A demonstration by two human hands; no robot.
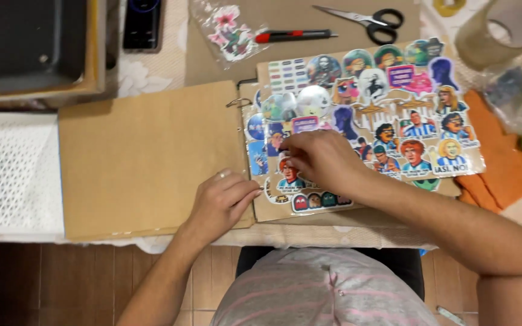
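**Two hands at a sticker page**

Two hands work on an open ring album [152,163] lying on the bench [285,232]. The left hand [222,202] rests flat on the lower corner of the blank brown page, fingers pressed together, pinning it near the spine. The right hand [321,160] curls over the left part of the sticker page [370,115], its fingertips bent down onto a sticker beside the rings; whether they pinch its edge or only press it I cannot tell. The step in hand looks like picking at or seating one sticker. Any next move calls for a fine fingertip grip while the left keeps the album steady. Scissors [370,18] and a red cutter [294,35] lie well apart, above the album.
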